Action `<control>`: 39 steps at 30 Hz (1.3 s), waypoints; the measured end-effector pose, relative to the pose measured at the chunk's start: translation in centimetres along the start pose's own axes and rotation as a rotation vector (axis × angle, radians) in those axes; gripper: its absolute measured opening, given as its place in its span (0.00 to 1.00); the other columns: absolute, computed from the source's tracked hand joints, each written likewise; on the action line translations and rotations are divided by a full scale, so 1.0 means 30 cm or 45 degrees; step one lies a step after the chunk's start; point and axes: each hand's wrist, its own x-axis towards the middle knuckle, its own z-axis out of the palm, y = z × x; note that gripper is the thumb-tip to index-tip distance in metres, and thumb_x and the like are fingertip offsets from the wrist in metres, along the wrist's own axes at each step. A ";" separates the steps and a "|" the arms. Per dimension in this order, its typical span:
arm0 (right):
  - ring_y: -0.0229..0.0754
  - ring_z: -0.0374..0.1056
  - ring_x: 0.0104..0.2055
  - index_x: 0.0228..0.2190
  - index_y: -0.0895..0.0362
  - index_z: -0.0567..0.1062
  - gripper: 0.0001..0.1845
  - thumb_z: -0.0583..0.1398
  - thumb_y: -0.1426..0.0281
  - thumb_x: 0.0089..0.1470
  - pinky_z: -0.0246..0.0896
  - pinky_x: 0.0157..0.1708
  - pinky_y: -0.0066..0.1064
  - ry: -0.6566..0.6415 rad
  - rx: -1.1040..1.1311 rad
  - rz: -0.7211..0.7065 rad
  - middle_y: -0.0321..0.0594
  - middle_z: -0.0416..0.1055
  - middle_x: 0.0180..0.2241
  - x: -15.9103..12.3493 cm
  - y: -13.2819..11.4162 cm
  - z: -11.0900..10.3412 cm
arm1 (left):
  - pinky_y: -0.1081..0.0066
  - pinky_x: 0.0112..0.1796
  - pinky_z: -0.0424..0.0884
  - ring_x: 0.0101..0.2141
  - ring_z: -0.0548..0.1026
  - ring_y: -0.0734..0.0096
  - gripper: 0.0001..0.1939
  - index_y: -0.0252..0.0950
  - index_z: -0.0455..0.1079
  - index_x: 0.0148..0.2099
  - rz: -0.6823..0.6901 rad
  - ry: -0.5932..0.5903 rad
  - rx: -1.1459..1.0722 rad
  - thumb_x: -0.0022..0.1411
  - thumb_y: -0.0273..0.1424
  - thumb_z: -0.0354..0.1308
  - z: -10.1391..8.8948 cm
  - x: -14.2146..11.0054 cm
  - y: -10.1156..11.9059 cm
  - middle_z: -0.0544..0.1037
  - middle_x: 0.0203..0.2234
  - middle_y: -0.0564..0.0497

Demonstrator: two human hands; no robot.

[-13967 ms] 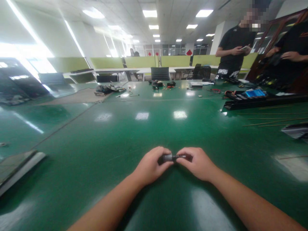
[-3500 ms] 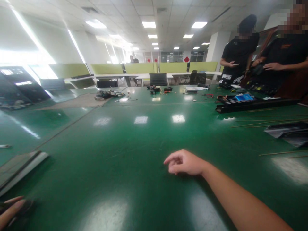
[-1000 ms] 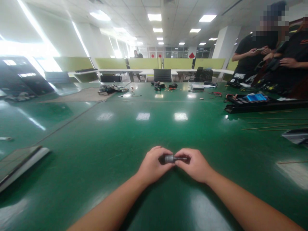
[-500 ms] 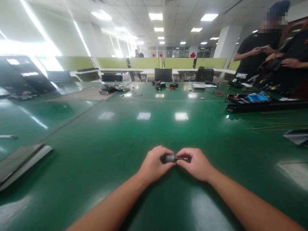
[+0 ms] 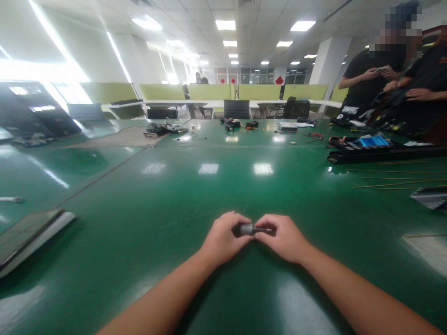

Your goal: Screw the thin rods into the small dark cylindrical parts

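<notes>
- We have a small grey cylinder (image 5: 246, 229) with a thin dark shaft (image 5: 264, 229) in line with it, lying crosswise between our two hands; whether they are one piece or two, we cannot tell
- Our left hand (image 5: 223, 237) is closed round the cylinder, thumb on the near side and fingers on the far side, the grey part showing toward the right hand
- Our right hand (image 5: 284, 237) is narrowed to a pinch on the shaft, its fingertips just beside those of the left hand
- Below both hands spreads the green bench (image 5: 195, 195); we cannot tell whether the cylinder touches it
- We judge that the shaft could slip from the right hand, since only fingertips hold something so slim
- Should the hands pull or twist out of line, we think the shaft could bend or bind
- If the left hand slackened, the round body might roll off over what looks like a slick, glossy top
- Well left of the left hand, near the bench's side, we see a flat board (image 5: 30, 232)
- Well beyond the right hand, to its right, lie thin rods (image 5: 401, 178) and, past them, a black channel (image 5: 366, 157)
</notes>
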 end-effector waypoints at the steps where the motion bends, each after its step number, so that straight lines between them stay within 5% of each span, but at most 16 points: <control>1: 0.42 0.73 0.34 0.32 0.56 0.80 0.04 0.65 0.73 0.50 0.64 0.34 0.29 0.004 -0.001 -0.001 0.38 0.79 0.31 0.000 -0.001 0.000 | 0.65 0.45 0.70 0.38 0.77 0.64 0.11 0.39 0.75 0.40 0.006 0.007 -0.001 0.52 0.31 0.68 0.000 0.000 0.000 0.81 0.34 0.51; 39: 0.40 0.72 0.31 0.30 0.56 0.80 0.02 0.65 0.73 0.51 0.61 0.31 0.27 0.051 -0.093 -0.023 0.36 0.78 0.29 -0.004 -0.004 -0.005 | 0.68 0.39 0.69 0.36 0.77 0.66 0.12 0.39 0.75 0.40 0.012 0.052 -0.014 0.51 0.29 0.68 -0.001 -0.001 0.001 0.80 0.32 0.53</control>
